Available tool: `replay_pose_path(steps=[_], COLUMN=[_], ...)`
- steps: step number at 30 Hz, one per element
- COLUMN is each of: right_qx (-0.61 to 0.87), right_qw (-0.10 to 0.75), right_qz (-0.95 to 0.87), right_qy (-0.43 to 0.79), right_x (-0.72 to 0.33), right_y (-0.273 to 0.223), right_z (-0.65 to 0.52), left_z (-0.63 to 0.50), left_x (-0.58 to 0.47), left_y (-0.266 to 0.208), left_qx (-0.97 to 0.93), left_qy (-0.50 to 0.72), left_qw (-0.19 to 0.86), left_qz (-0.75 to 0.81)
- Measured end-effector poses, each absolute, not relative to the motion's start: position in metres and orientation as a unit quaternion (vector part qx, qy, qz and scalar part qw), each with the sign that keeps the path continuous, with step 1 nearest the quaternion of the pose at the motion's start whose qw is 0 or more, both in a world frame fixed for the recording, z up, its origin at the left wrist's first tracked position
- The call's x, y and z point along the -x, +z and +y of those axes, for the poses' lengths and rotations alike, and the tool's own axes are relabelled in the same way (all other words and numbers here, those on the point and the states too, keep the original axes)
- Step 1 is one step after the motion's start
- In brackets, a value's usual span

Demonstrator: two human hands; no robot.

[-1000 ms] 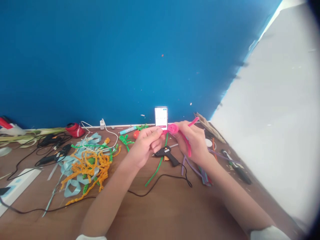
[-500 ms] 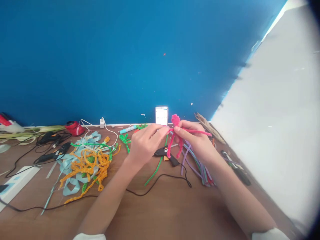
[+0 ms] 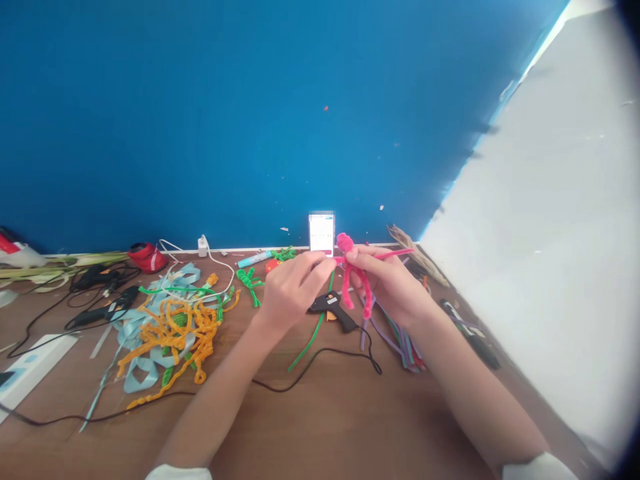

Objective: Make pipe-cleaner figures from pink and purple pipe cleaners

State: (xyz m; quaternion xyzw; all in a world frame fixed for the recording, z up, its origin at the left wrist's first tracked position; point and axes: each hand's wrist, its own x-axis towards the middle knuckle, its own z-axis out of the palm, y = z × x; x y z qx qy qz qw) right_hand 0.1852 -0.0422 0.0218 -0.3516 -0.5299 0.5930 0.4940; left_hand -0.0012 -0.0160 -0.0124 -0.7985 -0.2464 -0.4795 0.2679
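Observation:
A pink pipe-cleaner figure [image 3: 345, 243] with a coiled head and two dangling legs is held up above the table. My right hand [image 3: 393, 280] pinches its body between thumb and fingers, and one straight pink arm sticks out to the right past that hand. With fingertips closed, my left hand [image 3: 295, 283] grips the figure's other arm, whose end is hidden in the fingers. Beneath the hands lie a black hot glue gun [image 3: 333, 307] and a green pipe cleaner [image 3: 314, 343]. Similar green pipe-cleaner figures [image 3: 249, 283] lie left of my left hand.
A lit phone [image 3: 321, 233] leans against the blue wall. Orange pipe cleaners [image 3: 183, 327] and light-blue ribbon [image 3: 143, 373] are heaped at left, near a white power strip [image 3: 37, 367]. Purple pipe cleaners [image 3: 393, 337] lie under my right forearm. A black cord [image 3: 300, 380] crosses the table.
The pink figure has tilted, its head shifting slightly left and down while its legs swing right. Both hands keep their grip, and the right one has turned a little.

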Motion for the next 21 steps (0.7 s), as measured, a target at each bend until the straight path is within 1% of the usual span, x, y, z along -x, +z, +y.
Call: replay_pose_path(steps=[8, 12, 14, 17, 21], right_qx=[0.339, 0.339, 0.336, 0.342, 0.352], right_qw=[0.473, 0.488, 0.505, 0.514, 0.484], right_qz=[-0.465, -0.437, -0.426, -0.419, -0.431], right_qy=[0.668, 0.675, 0.671, 0.666, 0.676], right_x=[-0.183, -0.184, -0.184, -0.184, -0.182], right_y=[0.019, 0.020, 0.021, 0.019, 0.015], right_z=[-0.038, -0.036, -0.035, -0.033, -0.033], left_z=[-0.012, -0.015, -0.018, -0.021, -0.023], left_x=[0.003, -0.001, -0.003, -0.005, -0.004], left_y=[-0.006, -0.007, -0.006, -0.004, -0.001], left_qx=[0.842, 0.854, 0.852, 0.855, 0.870], left_qy=[-0.449, -0.452, -0.458, -0.443, -0.390], left_qw=[0.166, 0.055, 0.020, 0.045, 0.083], left_qz=[-0.251, -0.252, -0.253, -0.264, -0.291])
